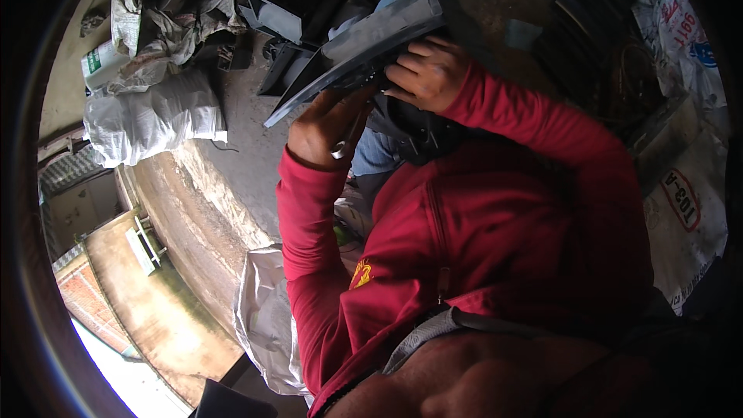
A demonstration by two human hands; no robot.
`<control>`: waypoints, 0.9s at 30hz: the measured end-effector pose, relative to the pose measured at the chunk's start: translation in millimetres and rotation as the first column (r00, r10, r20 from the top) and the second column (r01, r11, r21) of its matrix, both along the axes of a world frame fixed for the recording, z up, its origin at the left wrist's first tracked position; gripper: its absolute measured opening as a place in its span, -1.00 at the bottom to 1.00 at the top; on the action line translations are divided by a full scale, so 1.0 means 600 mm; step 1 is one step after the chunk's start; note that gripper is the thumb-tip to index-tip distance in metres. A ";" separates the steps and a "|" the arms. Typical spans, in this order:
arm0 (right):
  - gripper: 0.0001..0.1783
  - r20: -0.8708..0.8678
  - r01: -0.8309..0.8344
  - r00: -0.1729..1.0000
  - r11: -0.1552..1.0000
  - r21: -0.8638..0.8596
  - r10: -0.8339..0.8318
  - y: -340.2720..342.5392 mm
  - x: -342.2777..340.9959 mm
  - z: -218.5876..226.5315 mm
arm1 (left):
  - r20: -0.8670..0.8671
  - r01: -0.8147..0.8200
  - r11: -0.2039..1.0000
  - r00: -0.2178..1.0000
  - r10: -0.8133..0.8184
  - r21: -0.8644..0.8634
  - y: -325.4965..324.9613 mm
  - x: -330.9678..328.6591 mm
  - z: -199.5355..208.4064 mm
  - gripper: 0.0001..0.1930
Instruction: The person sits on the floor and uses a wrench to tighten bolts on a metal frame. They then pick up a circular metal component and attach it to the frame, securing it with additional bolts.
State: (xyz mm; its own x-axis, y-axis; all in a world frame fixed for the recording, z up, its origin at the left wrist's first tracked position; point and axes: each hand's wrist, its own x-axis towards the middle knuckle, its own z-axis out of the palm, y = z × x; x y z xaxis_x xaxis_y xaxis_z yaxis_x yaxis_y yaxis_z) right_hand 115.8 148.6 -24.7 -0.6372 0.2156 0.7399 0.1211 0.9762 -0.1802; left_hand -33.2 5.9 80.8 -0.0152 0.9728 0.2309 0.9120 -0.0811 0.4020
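A flat, dark-framed panel with a grey face, looking like a computer monitor [381, 31], is held up tilted in front of me. My left hand [321, 131] is closed at its lower near edge, with a shiny ring-like band by a finger; the fingertips are hidden in shadow. Farther right, my right hand [429, 73] grips the same edge with bent fingers on the panel's dark near side. Some black material [422, 131] lies below the hands, over my blue-clad leg [375, 151].
Dark panels and casings [279, 19] are heaped beyond the monitor. White sacks [159, 116] and a white container [101, 62] stand at the left. An open white sack [267, 317] is by my left elbow. Black casings [596, 23] and printed sacks [685, 193] line the right.
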 end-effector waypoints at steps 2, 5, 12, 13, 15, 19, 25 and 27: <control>-0.76 0.003 -0.004 1.000 1.000 -0.007 0.004 -0.001 0.001 0.001 | -0.003 0.023 0.999 1.000 -0.023 0.031 0.002 -0.004 -0.009 -0.70; -0.78 0.002 -0.013 1.000 1.000 -0.011 0.013 -0.001 0.002 0.004 | 0.045 -0.023 0.999 0.999 0.025 -0.047 0.002 0.001 -0.003 -0.71; -0.83 -0.009 -0.021 1.000 1.000 -0.010 0.021 -0.001 -0.001 -0.004 | 0.060 -0.055 0.998 0.997 0.053 0.031 0.009 0.000 -0.013 -0.74; -0.83 -0.012 -0.024 1.000 1.000 -0.008 0.024 -0.002 -0.001 -0.003 | 0.065 -0.077 0.997 0.995 0.075 0.023 0.007 0.002 -0.011 -0.74; -0.83 -0.020 -0.029 0.999 1.000 0.001 0.029 0.000 0.000 0.000 | 0.081 -0.107 0.994 0.991 0.105 0.025 0.006 0.004 -0.011 -0.75; -0.82 -0.007 -0.033 0.999 0.999 -0.008 0.033 -0.001 -0.002 -0.001 | 0.070 -0.130 0.989 0.990 0.125 0.074 -0.001 0.011 -0.027 -0.74; -0.78 -0.023 -0.023 0.999 1.000 0.007 0.023 0.001 -0.002 0.001 | -0.197 -0.173 0.984 0.964 0.180 0.052 0.016 0.051 -0.044 -0.75; -0.76 -0.052 -0.013 0.999 1.000 0.011 0.014 -0.001 -0.001 -0.002 | -0.260 -0.181 0.983 0.951 0.169 -0.023 0.024 0.057 -0.038 -0.76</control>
State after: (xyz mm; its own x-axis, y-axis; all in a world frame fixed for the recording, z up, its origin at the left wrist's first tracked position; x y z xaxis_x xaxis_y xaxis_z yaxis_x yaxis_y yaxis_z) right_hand 114.9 148.0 -26.0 -0.6004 0.1989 0.7745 0.0985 0.9796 -0.1752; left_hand 0.9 20.4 58.2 -0.1326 0.9698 0.2049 0.9829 0.1020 0.1532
